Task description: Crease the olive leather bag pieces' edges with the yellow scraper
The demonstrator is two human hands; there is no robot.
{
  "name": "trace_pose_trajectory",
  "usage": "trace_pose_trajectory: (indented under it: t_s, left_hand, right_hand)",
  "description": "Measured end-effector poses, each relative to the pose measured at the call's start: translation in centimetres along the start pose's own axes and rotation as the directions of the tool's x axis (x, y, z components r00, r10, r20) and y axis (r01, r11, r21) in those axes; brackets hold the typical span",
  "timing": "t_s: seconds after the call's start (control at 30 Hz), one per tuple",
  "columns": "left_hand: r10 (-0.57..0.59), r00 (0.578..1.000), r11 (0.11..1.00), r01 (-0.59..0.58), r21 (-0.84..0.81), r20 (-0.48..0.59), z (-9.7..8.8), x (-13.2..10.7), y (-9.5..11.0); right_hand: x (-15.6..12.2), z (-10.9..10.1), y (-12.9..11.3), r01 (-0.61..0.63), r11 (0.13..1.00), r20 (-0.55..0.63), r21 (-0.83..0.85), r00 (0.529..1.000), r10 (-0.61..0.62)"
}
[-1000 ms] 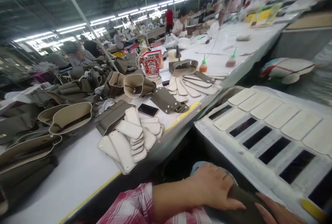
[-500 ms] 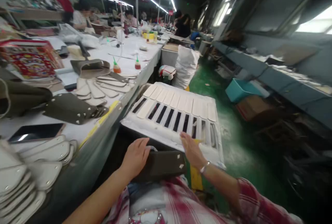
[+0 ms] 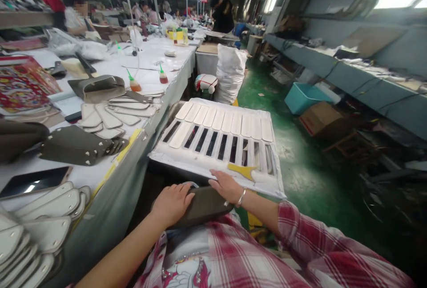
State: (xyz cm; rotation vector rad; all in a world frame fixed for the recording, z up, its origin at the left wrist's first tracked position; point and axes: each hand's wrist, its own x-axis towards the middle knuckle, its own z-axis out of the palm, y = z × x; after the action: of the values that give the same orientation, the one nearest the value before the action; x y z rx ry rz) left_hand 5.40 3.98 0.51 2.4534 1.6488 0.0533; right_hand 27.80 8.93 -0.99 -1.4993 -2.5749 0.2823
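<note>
A dark olive leather-like panel (image 3: pixel 203 205) with small pale marks at its right end lies at my lap. My left hand (image 3: pixel 175 203) grips its left part, fingers curled over the far edge. Across its right end reaches my right hand (image 3: pixel 227 186), fingers stretched out and thumb apart, close to or touching the panel. Just beyond stands a white-covered slotted rack (image 3: pixel 200 158), bearing a row of cream strips (image 3: pixel 222 121). A yellow flat tool (image 3: pixel 243 171) with a forked end rests on the rack's near edge, beyond my right hand.
On the left table are stacked cream tag-shaped pieces (image 3: pixel 43 230), a phone (image 3: pixel 36 181), olive panels (image 3: pixel 73 145) and green-tipped bottles (image 3: pixel 134 82). A white sack (image 3: pixel 231 74) stands behind the rack. Right, a teal bin (image 3: pixel 305 97) and a cardboard box (image 3: pixel 322 119) stand on the floor.
My right hand has moved left to the panel's right end, uncovering the yellow tool on the rack. The panel has tilted. The whole view has shifted somewhat.
</note>
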Motion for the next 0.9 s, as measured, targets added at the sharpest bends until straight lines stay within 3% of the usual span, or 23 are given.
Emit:
trace_pose_trajectory:
  t_s: [0.13,0.27,0.4,0.53,0.73,0.83,0.9]
  left_hand:
    - [0.037,0.998,0.998,-0.04,-0.052,-0.04,0.1,-0.5,1.1]
    - [0.173,0.984,0.984,-0.171,-0.06,0.039,0.6,-0.5,2.5]
    - [0.155,0.985,0.982,-0.146,-0.12,0.075,1.0,-0.5,3.0]
    - [0.13,0.991,0.961,-0.121,-0.248,0.019,0.5,-0.2,3.0]
    - [0.068,0.998,0.92,-0.066,-0.386,-0.01,-1.6,-0.5,0.7]
    - [0.036,0.991,0.967,-0.067,-0.247,-0.13,-1.4,-0.8,-1.2]
    - [0.133,0.983,0.983,-0.146,-0.11,-0.123,-0.8,-0.9,-1.9]
  right_hand:
    - [-1.2,-0.4,-1.6,0.062,0.997,-0.019,0.049,0.998,-0.061]
    - [-1.4,-0.5,-4.2,0.151,0.986,-0.016,0.07,0.989,-0.15]
    - [-1.5,-0.5,-5.1,0.152,0.986,-0.061,0.068,0.987,-0.148]
    - [-1.6,-0.3,-4.7,0.179,0.982,-0.114,0.066,0.979,-0.171]
    - [-1.2,-1.3,-3.5,0.196,0.977,-0.129,0.084,0.974,-0.184]
    - [-1.2,-1.3,-2.5,0.152,0.985,-0.175,0.078,0.975,-0.136]
    - [-1.2,-0.7,-2.0,0.161,0.984,-0.136,0.077,0.979,-0.149]
